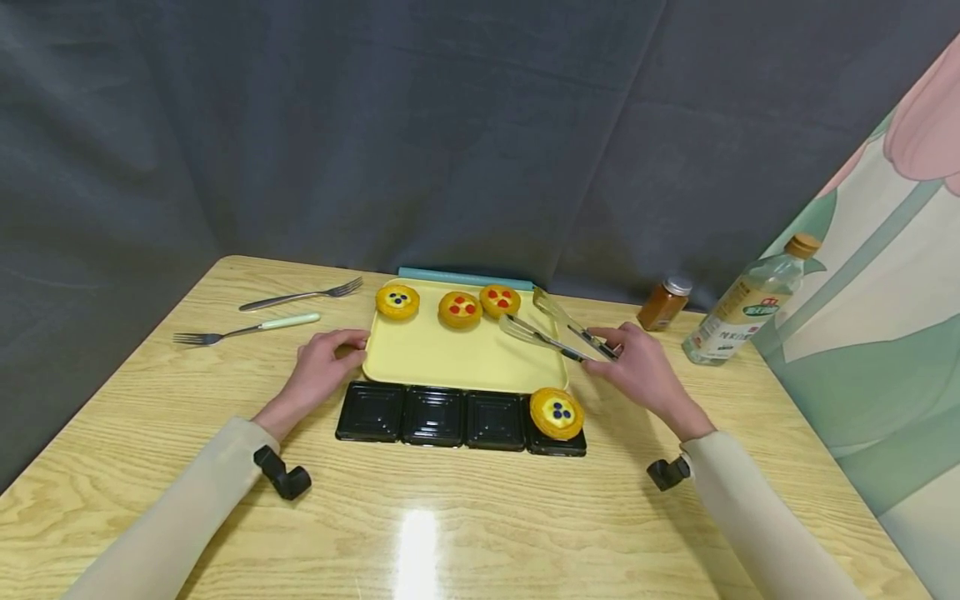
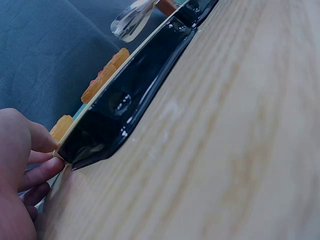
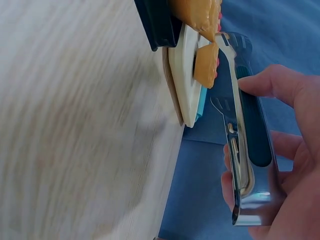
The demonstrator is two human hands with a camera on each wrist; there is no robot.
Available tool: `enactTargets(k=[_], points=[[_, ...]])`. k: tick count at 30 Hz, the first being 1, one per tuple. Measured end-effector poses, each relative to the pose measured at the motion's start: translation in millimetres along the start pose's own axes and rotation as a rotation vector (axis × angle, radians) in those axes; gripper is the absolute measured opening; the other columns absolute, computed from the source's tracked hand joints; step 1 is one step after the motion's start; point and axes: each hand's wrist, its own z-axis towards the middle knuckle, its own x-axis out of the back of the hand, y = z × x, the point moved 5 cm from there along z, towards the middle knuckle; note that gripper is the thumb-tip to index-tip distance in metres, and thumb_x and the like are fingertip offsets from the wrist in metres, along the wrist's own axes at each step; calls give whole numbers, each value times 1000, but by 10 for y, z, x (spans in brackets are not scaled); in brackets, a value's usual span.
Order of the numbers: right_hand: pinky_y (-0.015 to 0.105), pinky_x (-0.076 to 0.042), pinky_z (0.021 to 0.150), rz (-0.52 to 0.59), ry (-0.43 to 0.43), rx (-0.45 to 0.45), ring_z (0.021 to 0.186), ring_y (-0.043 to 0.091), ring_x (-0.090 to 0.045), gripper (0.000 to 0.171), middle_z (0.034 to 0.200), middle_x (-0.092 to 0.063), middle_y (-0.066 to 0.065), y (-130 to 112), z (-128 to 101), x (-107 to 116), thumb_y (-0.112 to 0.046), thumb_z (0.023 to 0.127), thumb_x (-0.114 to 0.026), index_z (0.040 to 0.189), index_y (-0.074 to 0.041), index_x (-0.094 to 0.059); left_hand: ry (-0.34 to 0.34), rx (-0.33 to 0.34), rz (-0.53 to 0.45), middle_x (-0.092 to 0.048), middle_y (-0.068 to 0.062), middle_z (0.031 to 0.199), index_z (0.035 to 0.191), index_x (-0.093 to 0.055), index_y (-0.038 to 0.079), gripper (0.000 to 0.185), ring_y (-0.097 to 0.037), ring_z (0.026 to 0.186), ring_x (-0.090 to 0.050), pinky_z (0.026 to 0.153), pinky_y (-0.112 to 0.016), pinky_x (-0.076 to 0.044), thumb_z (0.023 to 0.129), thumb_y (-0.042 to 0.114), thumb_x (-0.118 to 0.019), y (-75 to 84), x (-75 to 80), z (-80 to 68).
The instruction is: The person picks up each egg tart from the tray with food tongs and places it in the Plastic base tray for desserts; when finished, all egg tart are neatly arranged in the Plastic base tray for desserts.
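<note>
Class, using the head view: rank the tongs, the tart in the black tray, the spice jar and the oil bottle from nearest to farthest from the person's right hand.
1. Tongs: gripped in the right hand, reaching over the yellow tray.
2. Tart in the black tray: just left of the hand, nearer the person.
3. Spice jar: behind the hand, towards the curtain.
4. Oil bottle: far right.

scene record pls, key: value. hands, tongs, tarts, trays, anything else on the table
left hand: fingers touch the left edge of the yellow tray
right hand: grips the metal tongs, tips apart over the tray's right side
tarts on yellow tray: three along the far edge, one blue-topped, two red-topped
black tray: four compartments, in front of the yellow tray
tart in black tray: blue-topped, rightmost compartment; other three empty
forks: two, left of the yellow tray
bottles: spice jar, oil bottle, far right
</note>
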Motion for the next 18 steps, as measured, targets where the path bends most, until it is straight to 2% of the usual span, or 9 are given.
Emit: enactTargets(k=[8, 18], points=[[40, -42, 70, 42, -1, -4, 82, 29, -54, 48, 90, -58, 15, 0, 156, -99, -19, 85, -78, 126, 3, -69, 2, 6, -4, -69, -17, 116, 130, -65, -3, 36, -39, 125, -51, 104, -61, -19, 96, 9, -64, -2, 15, -2], [40, -42, 69, 35, -1, 14, 80, 29, -54, 45, 90, -59, 17, -38, 268, -177, -18, 86, -75, 125, 4, -69, 4, -6, 0, -69, -18, 115, 130, -64, -3, 36, -40, 123, -51, 102, -61, -21, 96, 9, -64, -3, -1, 1]])
